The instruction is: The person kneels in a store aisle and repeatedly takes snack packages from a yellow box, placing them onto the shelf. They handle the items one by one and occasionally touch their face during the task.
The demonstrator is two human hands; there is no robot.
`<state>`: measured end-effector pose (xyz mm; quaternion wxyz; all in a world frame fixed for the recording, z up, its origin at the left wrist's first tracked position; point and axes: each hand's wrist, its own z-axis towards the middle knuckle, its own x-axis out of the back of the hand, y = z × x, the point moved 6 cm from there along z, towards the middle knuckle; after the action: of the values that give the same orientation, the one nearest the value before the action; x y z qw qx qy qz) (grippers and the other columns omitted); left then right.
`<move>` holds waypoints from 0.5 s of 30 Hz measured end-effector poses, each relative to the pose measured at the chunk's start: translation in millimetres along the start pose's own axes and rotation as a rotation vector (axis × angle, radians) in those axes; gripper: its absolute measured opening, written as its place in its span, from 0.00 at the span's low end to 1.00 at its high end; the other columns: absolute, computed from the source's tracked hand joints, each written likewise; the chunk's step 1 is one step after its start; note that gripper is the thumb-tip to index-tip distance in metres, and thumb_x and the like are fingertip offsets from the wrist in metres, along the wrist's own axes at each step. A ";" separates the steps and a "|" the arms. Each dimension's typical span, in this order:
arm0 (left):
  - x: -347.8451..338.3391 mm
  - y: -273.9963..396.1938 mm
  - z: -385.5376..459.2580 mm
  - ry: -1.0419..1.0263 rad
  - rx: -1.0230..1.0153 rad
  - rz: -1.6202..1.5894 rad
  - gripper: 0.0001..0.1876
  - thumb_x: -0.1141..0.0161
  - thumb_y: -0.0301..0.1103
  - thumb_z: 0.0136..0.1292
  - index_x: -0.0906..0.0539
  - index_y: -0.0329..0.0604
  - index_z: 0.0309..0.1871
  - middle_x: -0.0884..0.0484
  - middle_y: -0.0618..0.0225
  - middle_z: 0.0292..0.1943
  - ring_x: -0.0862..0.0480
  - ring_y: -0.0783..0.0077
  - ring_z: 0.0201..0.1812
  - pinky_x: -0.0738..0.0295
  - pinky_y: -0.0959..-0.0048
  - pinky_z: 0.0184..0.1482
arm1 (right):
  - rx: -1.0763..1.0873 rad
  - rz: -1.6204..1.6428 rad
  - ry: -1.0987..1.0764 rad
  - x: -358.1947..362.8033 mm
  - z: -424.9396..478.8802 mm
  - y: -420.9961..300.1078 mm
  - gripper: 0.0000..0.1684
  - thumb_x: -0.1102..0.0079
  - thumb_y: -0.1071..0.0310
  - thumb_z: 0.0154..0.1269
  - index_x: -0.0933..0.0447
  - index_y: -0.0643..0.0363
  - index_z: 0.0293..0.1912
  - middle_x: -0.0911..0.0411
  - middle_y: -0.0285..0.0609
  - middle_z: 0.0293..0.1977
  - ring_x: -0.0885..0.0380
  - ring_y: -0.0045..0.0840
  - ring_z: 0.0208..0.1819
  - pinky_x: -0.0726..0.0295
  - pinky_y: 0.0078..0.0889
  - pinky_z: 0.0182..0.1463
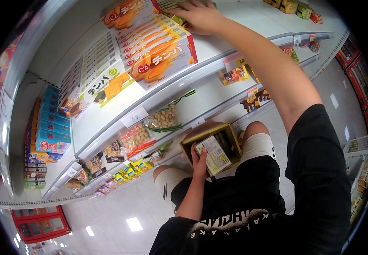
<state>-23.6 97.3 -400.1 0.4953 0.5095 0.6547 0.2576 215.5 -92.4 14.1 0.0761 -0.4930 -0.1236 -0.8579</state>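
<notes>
My left hand (200,161) holds a white-and-green snack box (213,155) above an open cardboard carton (187,140), which sits between my knees with more packs inside. My right arm reaches up to the shelf, where my right hand (196,16) lies on green-and-brown packs (175,7) at the back. Whether its fingers grip one cannot be told. Just left of it stands a row of orange-and-white snack boxes (161,60), with white-and-green boxes (107,84) beside them.
Blue boxes (54,127) stand at the shelf's left end. On the lower shelf lie bags of nuts (164,118) and yellow packets (133,170). The metal shelf edge (177,79) with price tags runs between me and the upper boxes. Red cabinets (40,224) stand farther off.
</notes>
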 end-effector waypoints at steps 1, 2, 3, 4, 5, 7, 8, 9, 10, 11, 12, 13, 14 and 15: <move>-0.3 0.8 -0.6 0.004 0.011 0.003 0.36 0.43 0.42 0.72 0.48 0.50 0.76 0.34 0.57 0.66 0.29 0.60 0.63 0.30 0.61 0.61 | -0.009 -0.022 0.018 6.5 -4.8 -4.9 0.44 0.35 0.58 0.59 0.41 0.44 0.73 0.41 0.50 0.71 0.44 0.46 0.73 0.47 0.58 0.75; 0.2 1.6 -0.7 0.010 0.006 0.004 0.35 0.43 0.41 0.72 0.48 0.50 0.76 0.34 0.57 0.66 0.29 0.60 0.62 0.29 0.61 0.61 | -0.018 -0.043 0.036 10.4 -7.1 -7.3 0.45 0.36 0.58 0.59 0.42 0.45 0.73 0.42 0.49 0.71 0.45 0.46 0.73 0.47 0.57 0.75; -0.1 1.2 -0.8 0.013 0.003 0.004 0.35 0.43 0.41 0.72 0.48 0.50 0.76 0.34 0.57 0.66 0.29 0.60 0.62 0.29 0.61 0.60 | -0.016 -0.036 0.082 11.7 -5.9 -3.1 0.44 0.36 0.57 0.59 0.41 0.48 0.72 0.41 0.51 0.70 0.44 0.47 0.72 0.46 0.55 0.75; -0.2 0.5 -0.9 0.015 0.000 0.004 0.35 0.43 0.41 0.72 0.48 0.50 0.76 0.34 0.57 0.66 0.28 0.60 0.62 0.28 0.61 0.60 | -0.015 -0.029 0.127 11.1 -3.6 6.2 0.43 0.37 0.57 0.59 0.40 0.51 0.71 0.39 0.52 0.69 0.43 0.47 0.72 0.44 0.54 0.74; 0.5 -1.4 0.6 0.010 -0.015 -0.001 0.34 0.43 0.41 0.73 0.48 0.50 0.76 0.33 0.57 0.65 0.28 0.60 0.62 0.28 0.61 0.59 | -0.014 -0.024 0.173 12.6 -4.6 14.2 0.42 0.37 0.56 0.59 0.40 0.54 0.71 0.38 0.53 0.69 0.42 0.48 0.71 0.43 0.52 0.74; 2.4 -6.3 6.6 0.003 -0.047 -0.017 0.33 0.43 0.41 0.73 0.47 0.50 0.75 0.32 0.58 0.64 0.28 0.61 0.61 0.27 0.62 0.59 | 0.004 0.153 0.358 25.3 -16.0 28.4 0.38 0.37 0.57 0.60 0.36 0.59 0.66 0.34 0.56 0.64 0.36 0.49 0.67 0.40 0.48 0.72; 3.1 -8.0 8.3 0.003 -0.056 -0.021 0.33 0.43 0.40 0.73 0.47 0.49 0.75 0.32 0.58 0.64 0.27 0.61 0.61 0.27 0.62 0.58 | 0.013 0.243 0.451 31.6 -22.5 36.2 0.36 0.37 0.57 0.60 0.34 0.61 0.64 0.32 0.58 0.62 0.34 0.50 0.65 0.38 0.47 0.71; 6.0 -9.4 8.8 0.010 -0.064 -0.028 0.33 0.43 0.40 0.73 0.46 0.49 0.75 0.31 0.58 0.63 0.27 0.61 0.61 0.27 0.63 0.58 | 0.003 0.445 0.499 44.4 -37.8 29.7 0.34 0.36 0.58 0.60 0.32 0.62 0.62 0.28 0.59 0.57 0.30 0.50 0.60 0.35 0.47 0.67; 7.4 -9.6 9.2 0.013 -0.073 -0.033 0.32 0.44 0.40 0.73 0.46 0.49 0.74 0.31 0.58 0.62 0.27 0.61 0.60 0.27 0.63 0.58 | -0.009 0.644 0.546 60.7 -61.7 18.1 0.31 0.35 0.58 0.59 0.30 0.62 0.59 0.25 0.60 0.52 0.27 0.50 0.56 0.33 0.47 0.64; 3.3 -8.9 9.6 0.008 -0.054 -0.049 0.33 0.43 0.39 0.72 0.46 0.48 0.74 0.31 0.58 0.63 0.28 0.62 0.61 0.28 0.64 0.60 | -0.085 0.804 0.538 58.9 -82.9 21.6 0.35 0.33 0.59 0.58 0.32 0.61 0.62 0.25 0.57 0.51 0.26 0.44 0.58 0.29 0.41 0.63; 0.9 -6.9 8.0 0.011 -0.034 -0.061 0.33 0.42 0.38 0.72 0.46 0.46 0.75 0.31 0.58 0.64 0.28 0.64 0.62 0.30 0.66 0.61 | -0.164 0.972 0.526 52.2 -102.5 20.4 0.39 0.31 0.59 0.57 0.35 0.59 0.65 0.26 0.53 0.51 0.26 0.38 0.59 0.26 0.35 0.62; 0.7 -6.0 6.5 0.019 -0.015 -0.076 0.34 0.41 0.37 0.71 0.45 0.45 0.75 0.31 0.58 0.64 0.29 0.65 0.62 0.32 0.68 0.63 | -0.167 1.137 0.640 64.0 -125.8 2.2 0.27 0.32 0.64 0.58 0.30 0.58 0.55 0.24 0.46 0.45 0.26 0.32 0.48 0.24 0.33 0.56; 1.0 -5.9 6.1 0.021 -0.015 -0.079 0.34 0.41 0.37 0.71 0.45 0.45 0.75 0.31 0.59 0.64 0.29 0.65 0.62 0.32 0.67 0.63 | -0.169 1.300 0.754 76.7 -152.0 -18.1 0.14 0.33 0.68 0.59 0.25 0.57 0.45 0.21 0.39 0.38 0.26 0.27 0.37 0.23 0.31 0.50; 2.8 -5.5 5.1 0.027 -0.017 -0.083 0.34 0.41 0.37 0.71 0.45 0.45 0.75 0.31 0.59 0.64 0.29 0.65 0.62 0.32 0.67 0.63 | -0.087 1.380 0.762 85.6 -173.9 -35.7 0.12 0.38 0.69 0.64 0.27 0.56 0.46 0.23 0.41 0.38 0.27 0.25 0.38 0.23 0.32 0.49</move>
<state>-21.2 97.1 -407.8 0.5010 0.4742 0.6797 0.2494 19.6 -108.8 -0.9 0.6089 -0.1328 0.2784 -0.7308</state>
